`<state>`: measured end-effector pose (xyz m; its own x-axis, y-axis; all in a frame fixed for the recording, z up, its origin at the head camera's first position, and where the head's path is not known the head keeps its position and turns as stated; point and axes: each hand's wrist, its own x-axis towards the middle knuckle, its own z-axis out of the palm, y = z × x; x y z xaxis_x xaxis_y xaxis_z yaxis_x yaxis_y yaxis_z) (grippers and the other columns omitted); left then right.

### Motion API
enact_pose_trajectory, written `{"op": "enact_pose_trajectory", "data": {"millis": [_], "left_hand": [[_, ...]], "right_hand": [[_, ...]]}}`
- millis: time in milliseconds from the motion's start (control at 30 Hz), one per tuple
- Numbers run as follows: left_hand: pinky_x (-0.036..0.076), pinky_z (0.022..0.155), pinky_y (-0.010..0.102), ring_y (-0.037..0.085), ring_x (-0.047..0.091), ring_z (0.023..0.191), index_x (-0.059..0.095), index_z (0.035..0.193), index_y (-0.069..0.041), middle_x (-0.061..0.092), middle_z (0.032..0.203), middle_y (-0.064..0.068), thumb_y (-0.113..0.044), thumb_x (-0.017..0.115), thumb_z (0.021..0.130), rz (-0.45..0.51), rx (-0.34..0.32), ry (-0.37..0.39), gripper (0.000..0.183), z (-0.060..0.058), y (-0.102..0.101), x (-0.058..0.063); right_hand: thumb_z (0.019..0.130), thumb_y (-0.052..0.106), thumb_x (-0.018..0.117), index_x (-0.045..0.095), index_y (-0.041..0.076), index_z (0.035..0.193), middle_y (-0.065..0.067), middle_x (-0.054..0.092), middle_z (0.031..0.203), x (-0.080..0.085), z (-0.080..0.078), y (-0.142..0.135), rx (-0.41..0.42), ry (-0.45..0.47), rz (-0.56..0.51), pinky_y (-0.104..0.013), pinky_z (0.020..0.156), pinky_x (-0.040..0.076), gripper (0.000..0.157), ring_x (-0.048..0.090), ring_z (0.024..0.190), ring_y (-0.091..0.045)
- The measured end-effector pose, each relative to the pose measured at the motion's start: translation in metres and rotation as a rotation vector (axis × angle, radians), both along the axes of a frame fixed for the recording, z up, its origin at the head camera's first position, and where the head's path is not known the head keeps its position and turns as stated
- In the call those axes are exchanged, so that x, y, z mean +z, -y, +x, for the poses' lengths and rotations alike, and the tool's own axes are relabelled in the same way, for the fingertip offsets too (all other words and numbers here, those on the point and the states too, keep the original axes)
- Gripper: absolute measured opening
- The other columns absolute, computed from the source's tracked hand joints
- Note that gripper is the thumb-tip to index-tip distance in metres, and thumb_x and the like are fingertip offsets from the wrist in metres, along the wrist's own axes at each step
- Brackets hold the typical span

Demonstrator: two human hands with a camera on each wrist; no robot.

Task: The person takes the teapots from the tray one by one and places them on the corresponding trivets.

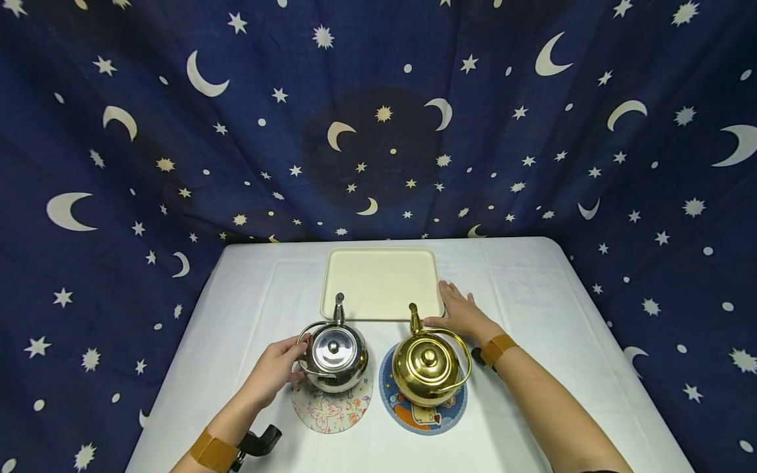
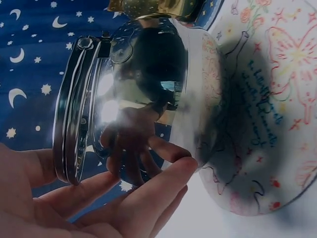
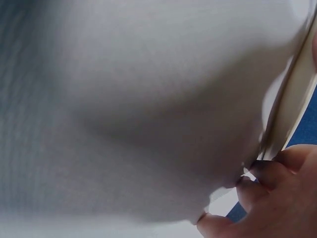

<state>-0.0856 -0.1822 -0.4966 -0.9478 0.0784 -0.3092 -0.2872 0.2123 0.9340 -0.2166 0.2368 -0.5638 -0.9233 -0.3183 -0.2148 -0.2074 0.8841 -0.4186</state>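
Note:
A silver kettle (image 1: 338,378) is over the back of a pale patterned round mat (image 1: 331,419), its spout pointing away. My left hand (image 1: 273,366) is at its left side, by the lowered handle (image 2: 64,114). In the left wrist view, one fingertip touches low on the shiny body and other fingers reach past the handle. A gold kettle (image 1: 422,372) stands on a blue round mat (image 1: 387,394), its handle leaning right. Behind it my right hand (image 1: 464,315) holds the near right corner of a cream tray (image 1: 378,282); the right wrist view shows its fingertips at the edge.
A white cloth (image 1: 532,295) covers the table. A dark blue curtain (image 1: 378,118) with moons and stars hangs behind and at both sides. The gold kettle's spout (image 1: 414,318) comes close to the tray's near edge.

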Motion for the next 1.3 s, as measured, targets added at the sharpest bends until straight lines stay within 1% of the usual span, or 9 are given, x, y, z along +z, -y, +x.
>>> {"op": "enact_pose_trajectory", "data": {"millis": [267, 433, 533, 767, 1000, 1100, 1167, 1200, 1300], "left_hand": [[0.062, 0.083, 0.042, 0.032, 0.063, 0.118, 0.056, 0.140, 0.004, 0.063, 0.131, 0.021, -0.018, 0.049, 0.106, 0.001, 0.034, 0.023, 0.041, 0.014, 0.006, -0.004], [0.062, 0.082, 0.040, 0.029, 0.063, 0.115, 0.054, 0.141, 0.005, 0.058, 0.138, 0.024, -0.017, 0.049, 0.106, 0.028, 0.036, 0.043, 0.042, 0.020, 0.008, -0.010], [0.062, 0.077, 0.037, 0.026, 0.063, 0.112, 0.053, 0.141, 0.007, 0.056, 0.142, 0.025, -0.017, 0.050, 0.105, 0.033, 0.031, 0.045, 0.043, 0.022, 0.008, -0.014], [0.062, 0.077, 0.035, 0.025, 0.063, 0.109, 0.055, 0.140, 0.007, 0.058, 0.140, 0.023, -0.017, 0.050, 0.105, 0.027, 0.052, 0.057, 0.043, 0.023, 0.007, -0.019], [0.062, 0.083, 0.039, 0.029, 0.061, 0.119, 0.053, 0.142, 0.006, 0.058, 0.137, 0.023, -0.019, 0.050, 0.105, 0.008, 0.053, 0.034, 0.044, 0.026, 0.003, -0.022], [0.062, 0.080, 0.037, 0.025, 0.061, 0.111, 0.054, 0.142, 0.005, 0.059, 0.137, 0.021, -0.021, 0.052, 0.105, 0.001, 0.054, 0.037, 0.045, 0.026, 0.003, -0.020], [0.062, 0.077, 0.037, 0.024, 0.062, 0.106, 0.054, 0.142, 0.003, 0.061, 0.133, 0.021, -0.025, 0.053, 0.105, -0.016, 0.053, 0.043, 0.047, 0.025, 0.004, -0.018], [0.062, 0.077, 0.037, 0.024, 0.062, 0.106, 0.054, 0.142, 0.003, 0.061, 0.132, 0.021, -0.028, 0.053, 0.105, -0.030, 0.050, 0.042, 0.049, 0.024, 0.005, -0.017], [0.062, 0.079, 0.038, 0.036, 0.063, 0.116, 0.052, 0.144, 0.002, 0.059, 0.137, 0.025, -0.038, 0.053, 0.105, -0.101, 0.030, 0.014, 0.056, 0.020, 0.009, -0.012]], "right_hand": [[0.081, 0.074, 0.065, 0.006, -0.003, 0.160, -0.025, 0.009, 0.167, 0.000, -0.001, 0.000, 0.000, -0.002, -0.003, -0.071, 0.119, 0.004, 0.125, 0.008, 0.155, -0.043], [0.081, 0.075, 0.064, 0.005, -0.003, 0.160, -0.024, 0.008, 0.167, -0.001, -0.002, 0.000, 0.001, 0.009, 0.009, -0.070, 0.120, 0.004, 0.126, 0.007, 0.156, -0.041], [0.081, 0.076, 0.063, 0.005, -0.003, 0.160, -0.025, 0.008, 0.167, 0.000, -0.001, 0.001, 0.002, 0.008, 0.009, -0.070, 0.119, 0.004, 0.126, 0.007, 0.155, -0.042], [0.081, 0.074, 0.064, 0.006, -0.004, 0.160, -0.025, 0.010, 0.167, 0.000, 0.001, 0.002, 0.003, 0.000, -0.001, -0.071, 0.119, 0.005, 0.125, 0.008, 0.155, -0.042], [0.083, 0.071, 0.066, 0.006, -0.004, 0.160, -0.026, 0.010, 0.166, -0.001, 0.001, 0.000, -0.001, -0.010, -0.008, -0.071, 0.119, 0.005, 0.123, 0.008, 0.155, -0.043], [0.083, 0.071, 0.066, 0.007, -0.003, 0.160, -0.025, 0.010, 0.167, -0.002, 0.002, -0.001, 0.000, -0.015, -0.003, -0.071, 0.119, 0.005, 0.122, 0.009, 0.155, -0.042], [0.084, 0.070, 0.066, 0.008, -0.003, 0.160, -0.025, 0.012, 0.167, -0.002, 0.002, -0.003, 0.000, -0.020, -0.014, -0.070, 0.119, 0.006, 0.121, 0.009, 0.155, -0.042], [0.085, 0.069, 0.066, 0.008, -0.004, 0.160, -0.025, 0.012, 0.167, -0.001, 0.003, -0.005, 0.000, -0.024, -0.018, -0.069, 0.120, 0.007, 0.120, 0.010, 0.155, -0.043], [0.088, 0.067, 0.064, 0.010, -0.004, 0.160, -0.026, 0.014, 0.166, 0.002, 0.007, -0.012, -0.005, -0.030, -0.038, -0.068, 0.120, 0.010, 0.115, 0.011, 0.154, -0.044]]}}
